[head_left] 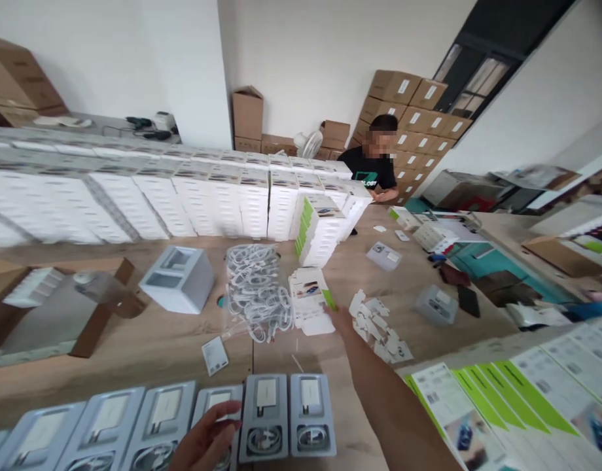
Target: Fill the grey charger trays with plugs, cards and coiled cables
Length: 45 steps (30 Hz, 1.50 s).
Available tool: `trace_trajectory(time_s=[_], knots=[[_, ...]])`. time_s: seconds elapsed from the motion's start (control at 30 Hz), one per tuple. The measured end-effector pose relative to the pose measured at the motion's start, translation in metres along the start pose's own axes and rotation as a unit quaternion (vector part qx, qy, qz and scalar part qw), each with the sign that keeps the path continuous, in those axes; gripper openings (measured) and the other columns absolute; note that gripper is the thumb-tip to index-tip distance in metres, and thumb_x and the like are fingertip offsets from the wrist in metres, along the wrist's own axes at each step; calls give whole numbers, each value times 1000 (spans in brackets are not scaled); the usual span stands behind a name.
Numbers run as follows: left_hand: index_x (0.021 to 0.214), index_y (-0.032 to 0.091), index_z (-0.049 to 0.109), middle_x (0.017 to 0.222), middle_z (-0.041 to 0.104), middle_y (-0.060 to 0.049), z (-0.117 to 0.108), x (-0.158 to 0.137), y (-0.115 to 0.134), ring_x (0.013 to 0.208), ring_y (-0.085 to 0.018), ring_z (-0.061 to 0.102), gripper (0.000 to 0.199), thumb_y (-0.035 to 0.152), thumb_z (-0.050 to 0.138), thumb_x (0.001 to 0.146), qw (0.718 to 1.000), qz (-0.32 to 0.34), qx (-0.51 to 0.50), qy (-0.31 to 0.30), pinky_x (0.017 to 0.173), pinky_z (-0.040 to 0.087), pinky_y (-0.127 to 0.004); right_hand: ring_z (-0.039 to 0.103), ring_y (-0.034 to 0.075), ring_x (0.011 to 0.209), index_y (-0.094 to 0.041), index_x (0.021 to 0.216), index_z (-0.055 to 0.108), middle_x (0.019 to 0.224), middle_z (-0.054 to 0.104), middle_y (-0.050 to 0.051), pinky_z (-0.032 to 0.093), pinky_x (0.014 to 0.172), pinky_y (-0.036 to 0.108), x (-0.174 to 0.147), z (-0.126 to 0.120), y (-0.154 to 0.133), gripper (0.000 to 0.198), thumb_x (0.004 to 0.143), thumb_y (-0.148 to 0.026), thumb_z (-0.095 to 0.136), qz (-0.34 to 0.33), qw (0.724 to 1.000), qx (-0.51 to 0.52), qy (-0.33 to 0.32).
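Observation:
My right hand (341, 319) reaches forward to the right edge of a stack of flat, folded printed cartons (308, 294) with green ends. Its fingers touch or nearly touch that edge, but they are too small and blurred to show a grip. Nearer to me, my left hand (210, 435) is over the row of grey-blue trays, thumb and fingers apart and nothing between them. Beside it is a tray (284, 418) holding a white charger (266, 392) and a coiled white cable (264, 439). Another filled tray (334, 418) sits to its right.
Bundled white cables (256, 288) lie beside stacked empty trays (195, 284). An open cardboard box (80, 343) stands left. White box stacks (222, 203) line the back; a co-worker (379, 167) is behind them. White paper pieces (374, 327) and printed green-and-white boxes (507, 392) are on the right.

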<state>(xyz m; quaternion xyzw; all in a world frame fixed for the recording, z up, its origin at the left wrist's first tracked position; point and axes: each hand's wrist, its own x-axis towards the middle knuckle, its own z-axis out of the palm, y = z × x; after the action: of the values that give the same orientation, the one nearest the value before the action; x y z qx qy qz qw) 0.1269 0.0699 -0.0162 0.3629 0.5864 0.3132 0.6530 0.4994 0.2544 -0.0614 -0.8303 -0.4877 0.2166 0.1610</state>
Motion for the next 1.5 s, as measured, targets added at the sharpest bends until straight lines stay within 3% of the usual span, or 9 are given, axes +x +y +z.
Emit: trace_trajectory(time_s=[0.13, 0.27, 0.33, 0.43, 0.53, 0.67, 0.83, 1.13, 1.5], knots=[[104, 25, 70, 106, 72, -7, -15, 6, 3, 104, -28, 65, 54, 63, 71, 65, 1000, -5, -15, 19, 86, 53, -34, 65, 24, 88, -7, 104, 65, 95, 71, 14, 46, 72, 31, -3, -23, 30, 44, 86, -41, 46, 53, 990, 117, 54], [107, 21, 69, 114, 70, -12, -8, 21, 38, 106, -31, 65, 55, 56, 76, 65, 999, 15, -47, 13, 87, 53, -39, 67, 23, 82, -13, 105, 64, 91, 73, 10, 50, 68, 29, -58, -32, 28, 47, 83, -49, 44, 49, 965, 250, 69], [120, 22, 61, 121, 67, -13, 2, 26, 66, 112, -30, 62, 59, 49, 75, 69, 995, 38, -89, 1, 90, 52, -39, 67, 21, 75, -16, 100, 65, 87, 73, 7, 51, 66, 30, -108, -21, 14, 43, 80, -52, 53, 26, 926, 376, -12], [127, 21, 54, 123, 66, -14, 12, 27, 105, 111, -32, 63, 58, 43, 70, 76, 985, 54, -141, -80, 86, 53, -41, 65, 20, 65, -15, 91, 67, 77, 72, 6, 51, 63, 32, -182, -3, -13, 34, 76, -46, 65, 1, 856, 465, -227], [117, 18, 60, 109, 72, -13, 11, 16, 128, 100, -30, 68, 48, 37, 72, 74, 991, 55, -81, -94, 80, 55, -38, 66, 24, 82, -17, 106, 67, 94, 72, 8, 52, 70, 35, -222, -9, -39, 38, 73, -37, 69, -102, 886, 366, -266], [117, 20, 60, 101, 74, -8, 10, -9, 141, 97, -28, 68, 45, 37, 68, 76, 990, 62, 64, -111, 75, 56, -35, 50, 26, 123, -25, 135, 48, 137, 53, 9, 46, 96, 41, -217, -53, -74, 58, 80, -30, 62, -275, 930, 227, -88], [109, 16, 65, 103, 73, -8, 19, -33, 142, 102, -26, 66, 33, 30, 63, 80, 963, 140, 139, -184, 88, 52, -37, 60, 22, 106, -24, 125, 58, 115, 66, 7, 46, 93, 35, -211, -87, -112, 41, 84, -25, 57, -416, 902, 48, -107], [96, 15, 69, 89, 73, -3, 18, -52, 143, 85, -21, 65, 23, 18, 55, 77, 930, 195, 262, -170, 77, 49, -29, 65, 23, 81, -19, 93, 62, 86, 70, 8, 42, 66, 28, -237, -80, -126, 18, 78, -29, 57, -449, 875, -168, -65], [90, 17, 69, 83, 69, 0, 17, -51, 143, 77, -16, 58, 22, 18, 51, 77, 898, 179, 337, -221, 69, 43, -24, 67, 21, 75, -19, 88, 63, 81, 72, 7, 38, 61, 26, -252, -73, -115, 16, 81, -31, 55, -419, 884, -182, -94]])
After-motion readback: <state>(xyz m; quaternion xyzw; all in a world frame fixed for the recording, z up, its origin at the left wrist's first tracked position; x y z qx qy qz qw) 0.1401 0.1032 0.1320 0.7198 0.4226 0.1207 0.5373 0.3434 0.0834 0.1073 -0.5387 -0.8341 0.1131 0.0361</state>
